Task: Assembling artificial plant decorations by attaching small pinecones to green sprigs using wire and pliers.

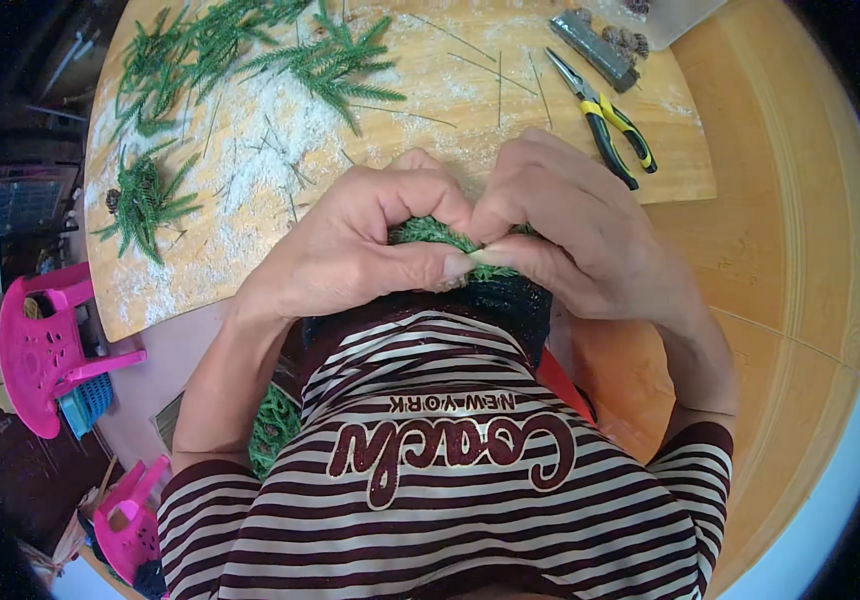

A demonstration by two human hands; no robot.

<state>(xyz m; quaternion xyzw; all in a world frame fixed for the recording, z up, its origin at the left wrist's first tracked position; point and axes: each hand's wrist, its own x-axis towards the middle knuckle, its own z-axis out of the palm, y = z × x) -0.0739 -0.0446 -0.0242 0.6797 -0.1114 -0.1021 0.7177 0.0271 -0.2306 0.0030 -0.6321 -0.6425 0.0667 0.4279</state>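
Close to my body, just off the table's near edge, my left hand (350, 240) and my right hand (590, 230) meet over a green artificial pine sprig (428, 231). Both thumbs and bent fingers pinch it at the middle, their tips nearly touching. Parts of the sprig show between and below the fingers, and the rest is hidden behind them. A thin pale-green bit lies between the thumb tips, too small to name. Nearest my right hand on the table are long-nose pliers (602, 112) with yellow and black handles, their jaws slightly apart.
The wooden table (430, 130) carries white flakes, several loose thin wires (498, 80), and green pine branches (325, 70). A smaller sprig (145, 205) lies at the left edge. Small pine cones (626, 42) sit far right by a grey cylinder (593, 50). A pink stool (40, 340) stands left.
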